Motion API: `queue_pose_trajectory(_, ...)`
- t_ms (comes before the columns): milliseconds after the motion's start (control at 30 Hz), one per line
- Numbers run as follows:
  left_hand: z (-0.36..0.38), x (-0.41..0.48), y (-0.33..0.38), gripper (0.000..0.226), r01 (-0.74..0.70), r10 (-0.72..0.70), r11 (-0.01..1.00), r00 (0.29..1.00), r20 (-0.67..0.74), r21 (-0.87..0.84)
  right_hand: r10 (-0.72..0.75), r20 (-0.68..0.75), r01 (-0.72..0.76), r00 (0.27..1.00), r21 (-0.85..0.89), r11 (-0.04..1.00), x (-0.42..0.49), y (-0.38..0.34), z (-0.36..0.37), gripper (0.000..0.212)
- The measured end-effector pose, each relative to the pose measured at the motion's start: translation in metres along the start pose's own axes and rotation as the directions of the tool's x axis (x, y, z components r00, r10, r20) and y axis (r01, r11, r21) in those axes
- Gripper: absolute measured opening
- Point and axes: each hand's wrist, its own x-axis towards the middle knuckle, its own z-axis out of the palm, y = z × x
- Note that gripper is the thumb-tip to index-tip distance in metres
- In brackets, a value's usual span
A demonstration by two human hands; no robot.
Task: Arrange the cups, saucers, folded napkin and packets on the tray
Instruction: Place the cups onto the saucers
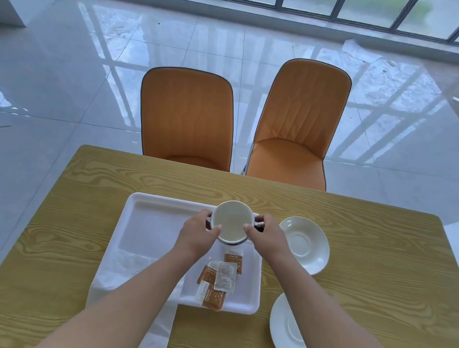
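Observation:
A white cup (231, 220) hangs above the far right part of the white tray (147, 211). My left hand (196, 233) grips its left side and my right hand (266, 236) grips its right side. A dark rim shows under the cup; I cannot tell whether that is a second cup. Several orange and white packets (220, 280) lie in the tray's near right corner. A white napkin (128, 267) lies over the tray's near left corner, partly under my left forearm. Two white saucers sit on the table right of the tray, one farther (304, 244) and one nearer (291, 332).
The tray rests on a yellow wood-grain table (367, 269). Two orange chairs (186, 117) (296, 124) stand at the far edge. A glossy tiled floor and windows lie beyond.

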Motion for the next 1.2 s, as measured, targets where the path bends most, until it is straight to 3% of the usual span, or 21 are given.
queue_pose_trajectory(133, -0.001, 0.002, 0.000, 0.025, 0.017, -0.017, 1.000, 1.000, 0.001, -0.019, -0.017, 0.003, 0.017, 1.000, 0.043, 0.999, 0.001, -0.001, 0.001, 0.019)
queue_pose_trajectory(400, -0.003, -0.005, 0.012, 0.014, -0.082, 0.086, 0.993, 0.995, -0.045, 0.081, -0.012, -0.010, 0.013, 1.000, 0.138, 0.990, -0.001, 0.001, -0.005, 0.009)
queue_pose_trajectory(733, 0.013, -0.015, 0.041, 0.029, -0.115, 0.096, 0.971, 0.991, -0.097, -0.210, -0.048, -0.025, 0.053, 0.999, 0.274, 0.960, -0.008, 0.013, -0.044, 0.017)
queue_pose_trajectory(933, 0.046, -0.021, 0.064, 0.014, 0.005, 0.003, 0.906, 1.000, 0.018, -0.424, -0.027, -0.042, 0.040, 0.999, 0.329, 0.944, -0.008, 0.038, -0.081, 0.017)
queue_pose_trajectory(1100, 0.084, -0.025, 0.083, 0.014, 0.070, -0.028, 0.848, 0.996, 0.088, -0.525, -0.021, -0.047, 0.037, 0.999, 0.375, 0.926, -0.009, 0.064, -0.110, 0.023)
queue_pose_trajectory(1200, 0.105, -0.023, 0.089, 0.014, 0.146, -0.101, 0.793, 0.989, 0.108, -0.592, 0.031, -0.031, -0.016, 0.999, 0.384, 0.923, -0.003, 0.081, -0.121, 0.016)
